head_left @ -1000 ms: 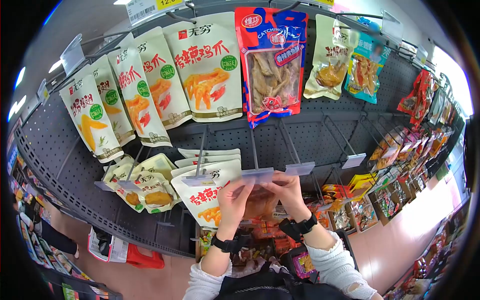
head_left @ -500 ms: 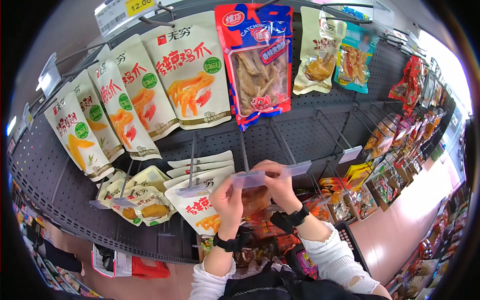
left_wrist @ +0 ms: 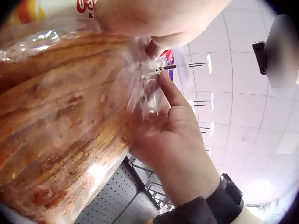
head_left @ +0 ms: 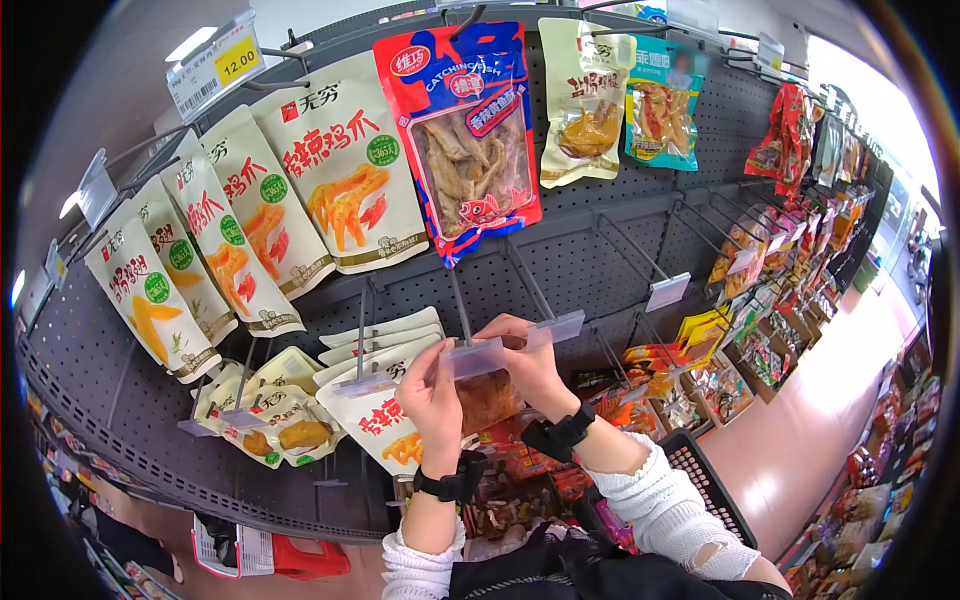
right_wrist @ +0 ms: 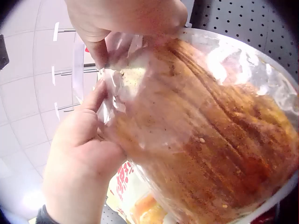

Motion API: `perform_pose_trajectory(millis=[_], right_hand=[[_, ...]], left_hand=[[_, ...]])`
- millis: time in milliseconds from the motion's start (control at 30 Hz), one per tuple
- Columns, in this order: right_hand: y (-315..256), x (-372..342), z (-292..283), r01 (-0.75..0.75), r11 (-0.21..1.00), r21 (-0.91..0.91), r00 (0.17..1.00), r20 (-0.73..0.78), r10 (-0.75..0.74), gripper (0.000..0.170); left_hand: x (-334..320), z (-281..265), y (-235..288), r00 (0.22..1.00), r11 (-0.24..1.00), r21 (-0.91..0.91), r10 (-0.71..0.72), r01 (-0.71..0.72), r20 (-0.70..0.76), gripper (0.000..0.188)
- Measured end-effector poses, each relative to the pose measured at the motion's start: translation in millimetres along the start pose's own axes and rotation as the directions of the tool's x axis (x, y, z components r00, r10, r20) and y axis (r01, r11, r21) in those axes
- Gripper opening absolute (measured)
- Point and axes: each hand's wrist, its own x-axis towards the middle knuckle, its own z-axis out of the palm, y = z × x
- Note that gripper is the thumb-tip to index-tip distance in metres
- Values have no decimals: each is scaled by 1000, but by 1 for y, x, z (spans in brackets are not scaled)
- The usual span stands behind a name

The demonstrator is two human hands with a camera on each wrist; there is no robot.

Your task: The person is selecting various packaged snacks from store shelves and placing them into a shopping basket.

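Note:
A clear plastic bag of reddish-brown food (head_left: 490, 398) hangs between both hands, just behind a clear price-tag holder (head_left: 474, 359) at the end of a hook. The left hand (head_left: 431, 398) pinches the bag's top edge from the left, and the right hand (head_left: 532, 368) pinches it from the right. In the left wrist view the bag (left_wrist: 60, 116) fills the left side, with the right hand (left_wrist: 175, 144) gripping its gathered top. The right wrist view has the left hand (right_wrist: 81, 154) pinching the crinkled top of the bag (right_wrist: 201, 135) near the hook's tip.
White pouches (head_left: 345, 175) and a red-blue fish snack bag (head_left: 470, 150) hang on the row above. More white pouches (head_left: 385, 400) hang left of the hands. Bare hooks with a tag holder (head_left: 668, 291) stick out at right. A black basket (head_left: 715, 490) sits below right.
The head view has shifted, so the shelf and hands appear further left. Both hands keep their grip on the bag by the same hook end.

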Motion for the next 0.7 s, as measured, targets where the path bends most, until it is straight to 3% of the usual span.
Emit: perform_pose_trajectory(millis=[267, 500, 567, 700], right_hand=[[-5, 4, -11, -185, 979, 86, 982, 46, 182, 9], [8, 5, -10, -102, 993, 64, 995, 16, 101, 9], [8, 6, -8, 15, 1000, 8, 1000, 17, -15, 10], [4, 7, -2, -16, 1000, 13, 1000, -2, 16, 11]], left_hand=[[-2, 1, -6, 999, 1000, 24, 6, -7, 42, 15], [-4, 2, -5, 999, 1000, 10, 18, -19, 40, 16], [-5, 2, -5, 999, 999, 27, 38, -39, 32, 16], [-1, 8, 0, 1000, 1000, 21, 15, -14, -25, 14]])
